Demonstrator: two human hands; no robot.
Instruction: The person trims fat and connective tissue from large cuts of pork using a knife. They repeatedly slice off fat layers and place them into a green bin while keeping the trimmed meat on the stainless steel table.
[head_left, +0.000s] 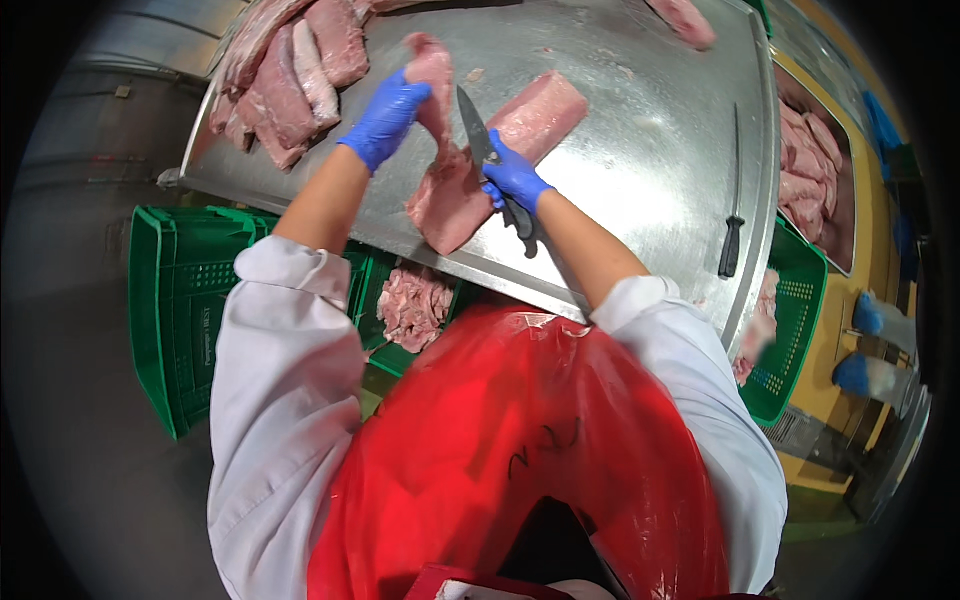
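Note:
In a blue glove, my left hand point(388, 118) grips a strip of meat point(432, 80) and lifts it up from the table. The strip's lower end still joins a long pale-pink piece of meat point(452, 205) lying near the table's front edge. My right hand point(513, 172), also gloved in blue, is closed round a black-handled knife point(473, 125). Its blade points away from me, close to the strip. Behind the right hand another thick piece of meat point(545, 115) lies slantwise on the metal table point(640, 150); whether it joins the nearer piece is hidden.
Several meat pieces point(290, 85) are piled at the table's far left; one piece point(684, 20) lies at the far edge. A sharpening steel point(733, 205) rests at the right. Green crates point(165, 300) with trimmings point(412, 305) stand below the front edge. A meat-filled tray point(848, 235) stands right.

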